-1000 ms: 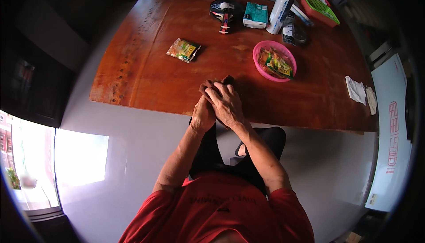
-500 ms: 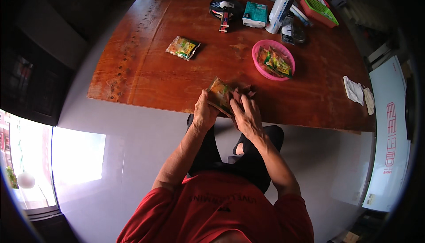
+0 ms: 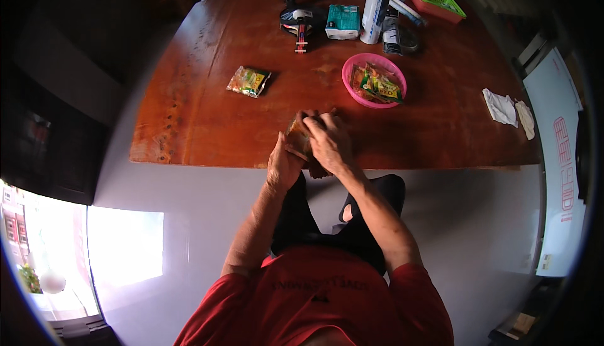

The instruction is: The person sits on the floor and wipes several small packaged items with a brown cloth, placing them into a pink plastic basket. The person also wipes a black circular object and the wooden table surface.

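At the counter's point(image 3: 214, 125) six o'clock, a packet point(image 3: 298, 146) gripped by the left hand point(image 3: 285, 163) is seemingly wiped with cloth point(image 3: 319, 173) clutched by the right hand point(image 3: 330, 141), steadiness required.

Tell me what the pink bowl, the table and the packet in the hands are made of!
Pink bowl: probably smooth plastic, judging by its evenly coloured rim.
Table: looks like varnished wood, streaked and shiny.
Held packet: perhaps thin plastic film, as orange seems to show through; blur hides its finish.
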`<state>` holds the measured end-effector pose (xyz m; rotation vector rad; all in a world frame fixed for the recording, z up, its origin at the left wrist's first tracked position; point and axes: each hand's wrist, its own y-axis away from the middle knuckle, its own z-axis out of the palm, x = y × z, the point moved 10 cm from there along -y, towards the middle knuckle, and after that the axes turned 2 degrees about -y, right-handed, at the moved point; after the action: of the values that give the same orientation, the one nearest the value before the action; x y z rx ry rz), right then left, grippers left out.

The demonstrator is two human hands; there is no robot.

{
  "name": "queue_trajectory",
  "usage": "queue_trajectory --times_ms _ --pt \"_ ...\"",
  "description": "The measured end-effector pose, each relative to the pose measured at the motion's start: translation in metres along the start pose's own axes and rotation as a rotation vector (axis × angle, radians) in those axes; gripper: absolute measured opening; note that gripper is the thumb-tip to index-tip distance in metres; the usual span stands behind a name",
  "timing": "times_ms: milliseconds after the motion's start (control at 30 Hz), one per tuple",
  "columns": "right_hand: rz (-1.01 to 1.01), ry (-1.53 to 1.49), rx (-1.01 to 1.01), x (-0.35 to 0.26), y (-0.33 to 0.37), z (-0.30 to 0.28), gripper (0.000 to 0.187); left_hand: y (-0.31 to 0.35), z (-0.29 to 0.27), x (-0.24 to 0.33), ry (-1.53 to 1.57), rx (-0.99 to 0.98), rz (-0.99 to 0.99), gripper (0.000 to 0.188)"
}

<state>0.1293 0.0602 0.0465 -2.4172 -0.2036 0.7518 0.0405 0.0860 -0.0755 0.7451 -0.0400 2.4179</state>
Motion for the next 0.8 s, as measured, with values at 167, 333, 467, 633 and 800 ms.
queue_trajectory --times_ms 167,333,467,633,800 --pt "-0.094 0.062 -0.166 -0.021 0.012 0.039 0.023 0.001 0.008 0.008 0.099 -0.208 0.09 0.056" --pt "-0.263 -0.124 -0.229 -0.02 0.056 0.021 0.03 -0.004 -0.027 -0.005 -0.029 -0.004 -0.003 0.05" --pt "-0.189 -0.065 -0.145 0.019 0.065 -0.024 0.026 -0.002 -0.023 -0.003 -0.067 0.054 0.032 0.034" --pt "0.062 0.225 0.027 0.098 0.068 -0.076 0.039 0.01 -0.021 0.004 -0.137 0.195 0.009 0.029" --pt "0.358 0.61 0.182 0.188 0.099 -0.141 0.039 0.01 -0.017 0.015 -0.201 0.262 -0.011 0.019"
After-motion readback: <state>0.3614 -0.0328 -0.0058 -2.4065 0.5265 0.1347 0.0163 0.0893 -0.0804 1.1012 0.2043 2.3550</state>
